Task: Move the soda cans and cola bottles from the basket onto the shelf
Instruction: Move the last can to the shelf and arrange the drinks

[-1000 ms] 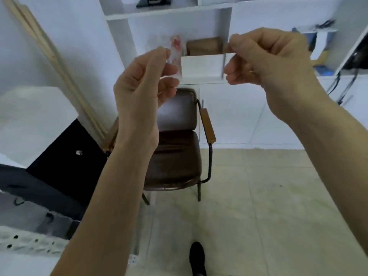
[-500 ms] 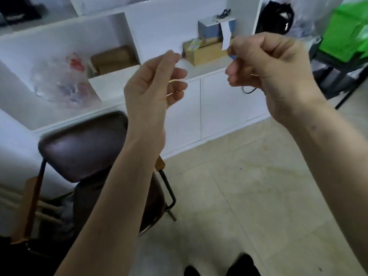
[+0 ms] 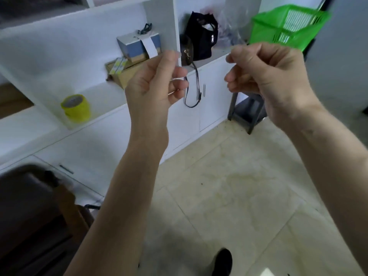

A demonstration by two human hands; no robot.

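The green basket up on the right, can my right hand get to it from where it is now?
Probably yes. The right hand hangs just below the green basket with open air between them, though the basket sits farther back.

Both hands are raised side by side, the left hand (image 3: 157, 84) and right hand (image 3: 266, 76) with curled fingers (image 3: 179, 84), holding nothing that can be made out. Far right stands a green basket (image 3: 286, 26) on a dark stand (image 3: 249, 110). The white shelf (image 3: 111, 92) carries yellow tape (image 3: 76, 108), boxes (image 3: 137, 48) and a black bag (image 3: 201, 40).
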